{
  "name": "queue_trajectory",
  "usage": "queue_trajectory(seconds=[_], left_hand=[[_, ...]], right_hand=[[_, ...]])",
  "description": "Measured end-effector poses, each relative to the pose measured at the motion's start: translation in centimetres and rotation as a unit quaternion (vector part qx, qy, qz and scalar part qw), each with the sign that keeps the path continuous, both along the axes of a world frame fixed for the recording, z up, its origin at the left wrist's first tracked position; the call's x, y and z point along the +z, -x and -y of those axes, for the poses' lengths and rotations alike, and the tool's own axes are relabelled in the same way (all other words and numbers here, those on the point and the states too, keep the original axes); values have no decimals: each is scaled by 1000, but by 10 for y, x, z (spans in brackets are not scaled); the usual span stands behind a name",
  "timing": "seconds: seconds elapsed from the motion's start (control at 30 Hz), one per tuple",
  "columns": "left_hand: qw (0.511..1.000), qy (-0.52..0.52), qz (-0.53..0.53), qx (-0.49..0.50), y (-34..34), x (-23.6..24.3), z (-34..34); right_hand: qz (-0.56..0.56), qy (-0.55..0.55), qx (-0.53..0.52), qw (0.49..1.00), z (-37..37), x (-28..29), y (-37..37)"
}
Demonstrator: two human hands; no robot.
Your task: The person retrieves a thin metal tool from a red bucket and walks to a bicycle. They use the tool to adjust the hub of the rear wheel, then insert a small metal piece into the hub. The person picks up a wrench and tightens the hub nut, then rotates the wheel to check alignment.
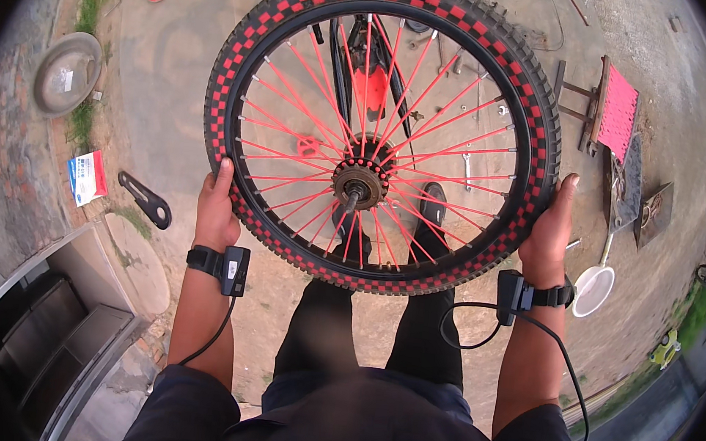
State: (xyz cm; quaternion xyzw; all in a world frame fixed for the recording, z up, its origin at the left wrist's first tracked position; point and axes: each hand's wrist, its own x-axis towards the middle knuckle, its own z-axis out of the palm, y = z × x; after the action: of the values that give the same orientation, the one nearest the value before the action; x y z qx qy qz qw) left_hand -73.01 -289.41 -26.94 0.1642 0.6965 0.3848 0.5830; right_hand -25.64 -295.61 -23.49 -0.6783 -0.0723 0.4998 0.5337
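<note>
A bicycle wheel [354, 188] is held up in front of me, its knobby black tyre [225, 104] checkered with red. Red spokes run from the dark hub to a black rim, and the axle end points toward me. My left hand [218, 212] grips the tyre at its lower left, thumb on the near side. At the lower right my right hand [547, 232] presses against the tyre, thumb upward; its other fingers are hidden behind. Through the spokes I see part of a bicycle frame with a red piece [371, 90], a red pedal [307, 145] and a wrench [467, 170].
On the left lie a metal basin [68, 74], a white, blue and red box [88, 177] and a flat black slotted part [144, 199]. To the right are a pink-topped stool [616, 110], a metal tray [624, 196] and a white long-handled pan [593, 291]. My shoes [432, 207] stand below the wheel.
</note>
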Motion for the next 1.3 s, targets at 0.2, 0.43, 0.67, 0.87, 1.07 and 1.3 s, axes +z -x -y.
queue_trajectory(seconds=[0.2,0.43,0.67,0.87,1.07,1.3], left_hand=[[999,-6,30,-28,-5,44,25],[992,-18,75,-97,-46,86,60],[986,-13,93,-135,-130,119,69],[985,-38,87,-146,-220,146,65],[987,-67,79,-124,-315,173,42],[987,-91,107,-76,-379,218,4]], right_hand=[[11,-7,-27,1000,51,52,-1],[-1,-18,-103,995,135,112,-44],[38,-39,-152,987,173,152,-112],[10,-54,-161,985,176,174,-209],[20,-75,-141,987,130,205,-304],[33,-124,-83,988,69,233,-374]])
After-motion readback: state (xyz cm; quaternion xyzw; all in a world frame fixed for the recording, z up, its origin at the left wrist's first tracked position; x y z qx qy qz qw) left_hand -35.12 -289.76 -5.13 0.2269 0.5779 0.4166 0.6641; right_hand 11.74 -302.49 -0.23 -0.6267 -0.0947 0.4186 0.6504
